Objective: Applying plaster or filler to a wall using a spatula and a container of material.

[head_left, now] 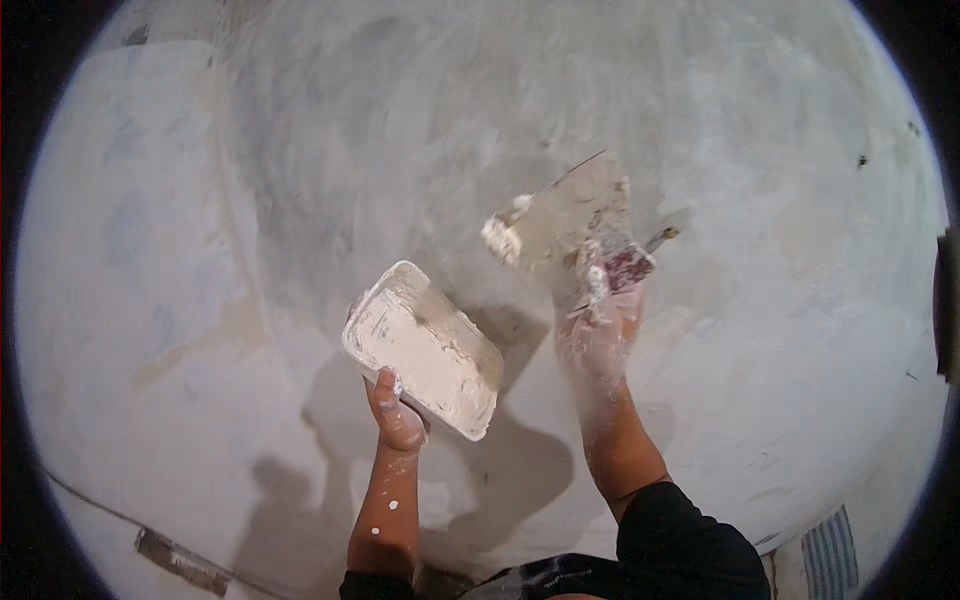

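My left hand (400,415) grips the near side of a rectangular tub (465,432), its thumb lying over the rim. White wall putty (425,345) fills the tub, which is tilted with its long side running from upper left to lower right. My right hand (605,330), dusted white, is closed round the putty-caked handle of a wide putty knife (575,215). The knife's broad blade points up and left, with a thick lump of putty (502,238) on its left corner. Both hands are in front of the wall, the knife to the right of and above the tub.
A grey and white plastered wall (380,150) fills most of the view, with shadows of my arms and the tub on it. A small dark hole (863,161) marks its right side. Below are a brownish strip (180,562) at left and a striped grey piece (830,555) at right.
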### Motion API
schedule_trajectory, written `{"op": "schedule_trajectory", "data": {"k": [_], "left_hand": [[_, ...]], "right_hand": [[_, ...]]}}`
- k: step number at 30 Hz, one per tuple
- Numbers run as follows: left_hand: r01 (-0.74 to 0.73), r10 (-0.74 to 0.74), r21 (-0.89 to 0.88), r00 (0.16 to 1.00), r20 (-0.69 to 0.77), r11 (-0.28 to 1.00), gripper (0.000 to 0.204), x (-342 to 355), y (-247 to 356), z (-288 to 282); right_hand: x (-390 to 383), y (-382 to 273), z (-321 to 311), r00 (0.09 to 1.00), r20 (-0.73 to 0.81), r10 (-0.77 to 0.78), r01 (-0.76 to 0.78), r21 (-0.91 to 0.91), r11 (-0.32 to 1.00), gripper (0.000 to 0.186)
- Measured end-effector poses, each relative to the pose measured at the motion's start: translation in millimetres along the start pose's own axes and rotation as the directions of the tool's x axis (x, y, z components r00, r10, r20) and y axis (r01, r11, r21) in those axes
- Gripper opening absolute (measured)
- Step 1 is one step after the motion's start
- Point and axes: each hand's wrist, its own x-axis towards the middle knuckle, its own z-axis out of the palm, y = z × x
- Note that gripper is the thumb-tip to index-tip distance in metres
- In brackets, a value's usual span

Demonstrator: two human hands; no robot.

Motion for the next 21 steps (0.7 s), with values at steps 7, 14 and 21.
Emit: {"op": "schedule_trajectory", "data": {"k": [7, 14, 21], "left_hand": [[-0.105, 0.104, -0.010, 0.962, 0.252, 0.994, 0.071, 35, -27, -43], [-0.271, 0.274, -0.045, 0.946, 0.170, 0.962, 0.070, 33, -32, -11], [-0.269, 0.269, -0.222, 0.963, -0.032, 0.937, 0.071, 23, -46, 16]], "right_hand": [[5, 22, -6, 0.680, 0.572, -0.459, 0.718, -0.646, 0.258, 0.018], [34, -12, 8, 0.323, 0.930, -0.177, 0.649, -0.354, -0.673, 0.027], [48, 7, -14, 0.457, 0.889, 0.034, 0.644, -0.304, -0.703, 0.028]]}}
